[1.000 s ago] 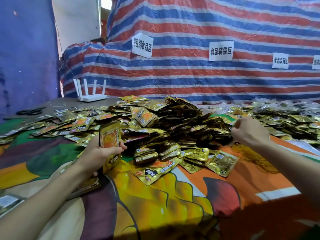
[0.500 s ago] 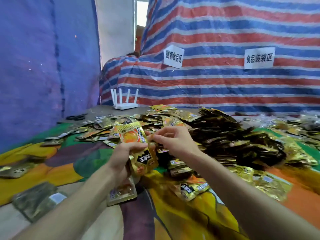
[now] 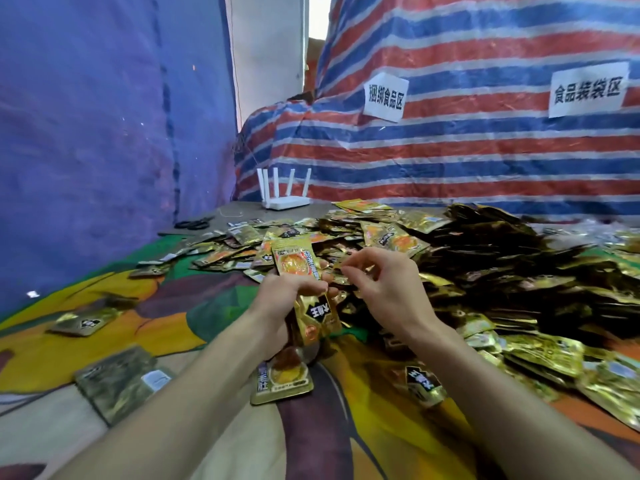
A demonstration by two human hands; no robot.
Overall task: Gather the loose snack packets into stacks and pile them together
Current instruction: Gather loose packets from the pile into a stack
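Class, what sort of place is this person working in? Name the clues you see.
Probably a makeshift food-packing workroom: a heap of gold snack packets, striped tarpaulin walls, and paper signs marking food bundling and bagging zones.

Two hands are in view, a left hand (image 3: 277, 299) and a right hand (image 3: 384, 289). The left hand holds one stack of snack packets (image 3: 317, 317); how many it contains cannot be told. One heap (image 3: 485, 271) at far right has too many gold packets to count. At near left lie two: a farther bundle (image 3: 85, 320) and a nearer bundle (image 3: 116, 382). Far off are one white router (image 3: 285, 201) and one pair of scissors (image 3: 192, 224). There are two paper signs, a left sign (image 3: 385, 97) and a right sign (image 3: 587, 89).
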